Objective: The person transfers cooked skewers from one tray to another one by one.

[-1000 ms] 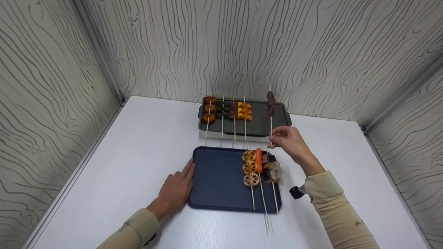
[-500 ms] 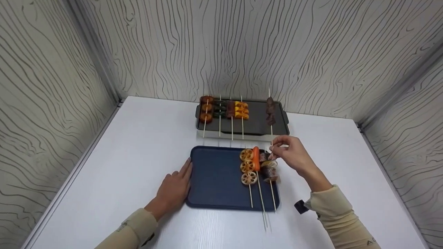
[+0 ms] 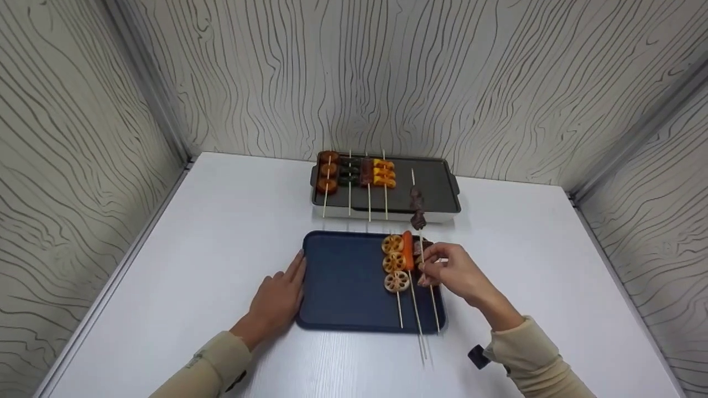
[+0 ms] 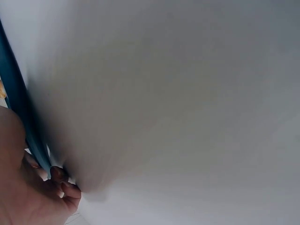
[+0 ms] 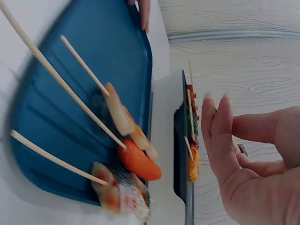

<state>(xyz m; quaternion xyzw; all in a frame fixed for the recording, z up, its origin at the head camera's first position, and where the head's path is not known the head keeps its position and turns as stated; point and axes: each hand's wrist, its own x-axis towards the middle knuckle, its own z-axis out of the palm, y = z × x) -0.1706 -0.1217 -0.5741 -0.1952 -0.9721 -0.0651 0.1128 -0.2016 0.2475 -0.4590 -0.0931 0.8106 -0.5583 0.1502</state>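
Note:
My right hand (image 3: 451, 271) pinches the bare stick of a skewer of dark meat chunks (image 3: 417, 207). The skewer slants over the right side of a blue tray (image 3: 345, 282), its meat reaching above the near edge of a black griddle (image 3: 434, 185). Under the hand, a skewer with dark-skinned chunks (image 5: 119, 190) is partly hidden. Beside it on the tray lie an orange sausage skewer (image 3: 408, 251) and a lotus root skewer (image 3: 394, 262). My left hand (image 3: 276, 301) rests against the tray's left rim, fingers along the edge.
On the griddle's left half lie skewers of round brown slices (image 3: 328, 170), dark green pieces (image 3: 349, 171), dark red pieces (image 3: 366, 172) and yellow-orange pieces (image 3: 384, 173). A white table (image 3: 221, 221) carries everything, with patterned wall panels (image 3: 354, 77) around it.
My right hand has come down and slightly left, bringing the meat skewer from over the griddle's right side to partly over the tray. The left hand stays at the rim.

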